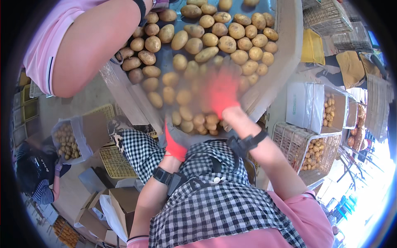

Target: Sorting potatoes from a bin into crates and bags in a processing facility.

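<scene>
Loose potatoes (227, 44) lie across a sorting table (287, 46) with a blue bed and raised wooden sides. They crowd together at its narrow near end, where several potatoes (198, 121) are heaped. My right hand (224, 83), in a red glove with darker fingers, reaches over the potatoes with its fingers extended; motion blurs it, and no potato shows in its grasp. My left hand (174, 143), in a matching red glove, is beside the grey lip at the near end. Its fingers are mostly hidden, so I cannot tell whether it grips the lip.
Another person's bare arm (99, 43) leans over the table's left side. Right of me stand a plastic crate (288, 139) and a white carton (305, 107), both with potatoes. At left are a lined carton (83, 145) of potatoes, a yellow crate (116, 162), open cardboard boxes (124, 198) and a crouching person (38, 169).
</scene>
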`<state>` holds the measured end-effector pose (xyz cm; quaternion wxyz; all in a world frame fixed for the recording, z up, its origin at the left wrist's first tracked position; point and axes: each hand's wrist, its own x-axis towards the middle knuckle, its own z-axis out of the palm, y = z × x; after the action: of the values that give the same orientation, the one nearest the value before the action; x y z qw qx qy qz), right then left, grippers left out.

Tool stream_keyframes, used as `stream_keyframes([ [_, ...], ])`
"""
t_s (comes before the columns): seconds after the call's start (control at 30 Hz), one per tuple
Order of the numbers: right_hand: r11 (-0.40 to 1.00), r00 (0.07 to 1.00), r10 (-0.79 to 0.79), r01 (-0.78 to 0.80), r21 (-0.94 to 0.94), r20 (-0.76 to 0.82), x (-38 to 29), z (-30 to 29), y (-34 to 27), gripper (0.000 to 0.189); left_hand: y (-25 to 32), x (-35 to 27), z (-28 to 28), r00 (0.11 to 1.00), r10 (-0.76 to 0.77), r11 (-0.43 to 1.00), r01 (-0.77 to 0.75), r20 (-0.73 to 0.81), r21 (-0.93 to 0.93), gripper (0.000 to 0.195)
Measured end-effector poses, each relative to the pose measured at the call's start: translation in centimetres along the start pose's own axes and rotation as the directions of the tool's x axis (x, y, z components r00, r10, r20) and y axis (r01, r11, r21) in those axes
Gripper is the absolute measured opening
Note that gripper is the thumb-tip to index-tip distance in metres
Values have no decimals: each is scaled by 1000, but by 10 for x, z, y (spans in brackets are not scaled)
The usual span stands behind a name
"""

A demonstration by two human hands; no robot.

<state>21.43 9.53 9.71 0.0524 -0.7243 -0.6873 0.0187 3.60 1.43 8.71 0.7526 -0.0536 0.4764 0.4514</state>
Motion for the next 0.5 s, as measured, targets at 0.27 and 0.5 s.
stream_keyframes([
  [0.27, 984, 974, -37, -4, 180, 225, -10, 14, -5, 37, 3, 7, -11, 863, -327, 872, 433, 384, -230, 99],
  [0.5, 975, 980, -155, 131, 177, 124, -34, 15, 5, 22, 2, 18, -13, 907, -168, 923, 282, 385, -261, 97],
])
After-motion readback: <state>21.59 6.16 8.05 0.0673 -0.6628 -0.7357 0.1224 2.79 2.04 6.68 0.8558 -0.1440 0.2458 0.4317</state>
